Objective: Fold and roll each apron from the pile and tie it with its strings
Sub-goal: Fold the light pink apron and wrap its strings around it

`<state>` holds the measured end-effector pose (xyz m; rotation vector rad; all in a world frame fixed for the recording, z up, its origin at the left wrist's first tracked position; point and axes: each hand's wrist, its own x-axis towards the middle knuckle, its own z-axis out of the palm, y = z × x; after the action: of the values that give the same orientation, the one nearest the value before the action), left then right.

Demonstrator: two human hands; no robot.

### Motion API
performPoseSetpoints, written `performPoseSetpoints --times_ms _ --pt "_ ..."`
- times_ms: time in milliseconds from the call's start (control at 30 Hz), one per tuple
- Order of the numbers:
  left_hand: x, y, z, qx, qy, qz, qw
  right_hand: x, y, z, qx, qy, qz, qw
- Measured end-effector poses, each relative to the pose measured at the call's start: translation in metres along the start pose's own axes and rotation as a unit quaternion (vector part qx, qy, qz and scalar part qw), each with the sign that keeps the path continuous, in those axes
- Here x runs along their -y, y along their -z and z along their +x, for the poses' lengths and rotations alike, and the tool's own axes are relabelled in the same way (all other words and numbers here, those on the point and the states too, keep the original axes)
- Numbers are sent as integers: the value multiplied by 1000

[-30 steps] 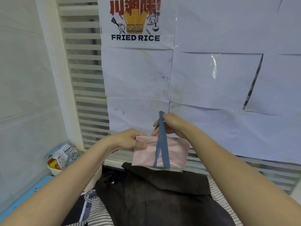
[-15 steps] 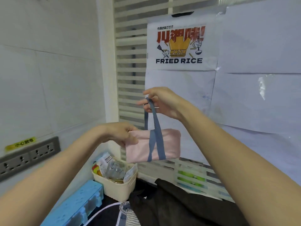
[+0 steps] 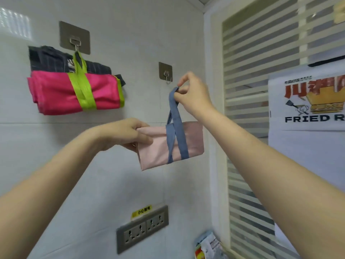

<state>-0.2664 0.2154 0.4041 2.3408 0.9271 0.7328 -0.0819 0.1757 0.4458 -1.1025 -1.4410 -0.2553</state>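
At frame centre, the pink apron bundle [image 3: 169, 144] looks light and soft. The left hand [image 3: 128, 135] grips its left end; the right hand [image 3: 192, 94] pinches the blue strap [image 3: 174, 109] loop's top, the best hold, just below the empty wall hook [image 3: 166, 75].

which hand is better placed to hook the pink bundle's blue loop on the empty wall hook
Right. The right hand already pinches the blue loop just below the empty hook; the left hand only steadies the pink bundle.
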Motion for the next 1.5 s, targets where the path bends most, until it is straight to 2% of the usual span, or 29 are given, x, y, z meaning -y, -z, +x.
performPoseSetpoints --times_ms 133,267,367,467,733,833,967,1033,1133,1200,1267,1333,1433,1467,1500 --pt "4 26 9 -78 11 -45 996 -1 -29 38 -45 34 -46 997" --pt "-4 24 41 -91 14 -52 994 -28 -33 69 13 108 -243 964" --pt "-15 19 75 -111 23 -34 993 -47 -30 93 23 133 -302 944" --pt "-24 15 119 -164 22 6 986 -67 -27 121 34 145 -329 933" --pt "-16 32 167 -252 2 72 965 -86 -52 168 66 154 -294 941" --pt "-11 39 174 -264 -10 153 952 -92 -67 172 94 156 -287 940" --pt "-9 41 183 -279 -12 300 912 -108 -74 168 133 136 -228 955" --pt "-7 34 188 -280 -11 335 900 -119 -72 160 128 122 -172 969" --pt "1 18 193 -292 0 356 888 -140 -67 140 67 73 -73 992" --pt "5 10 193 -300 10 351 887 -158 -65 127 52 46 -59 996" --pt "7 4 190 -309 23 353 883 -173 -65 118 81 27 -84 993" --pt "6 -3 187 -310 40 393 865 -182 -66 110 125 2 -117 985" --pt "3 -13 185 -306 32 519 797 -183 -69 103 131 -9 -117 984" --pt "4 -13 184 -305 25 531 790 -183 -71 102 127 -8 -115 985" --pt "4 -12 183 -300 23 520 800 -183 -72 101 124 -5 -116 985"
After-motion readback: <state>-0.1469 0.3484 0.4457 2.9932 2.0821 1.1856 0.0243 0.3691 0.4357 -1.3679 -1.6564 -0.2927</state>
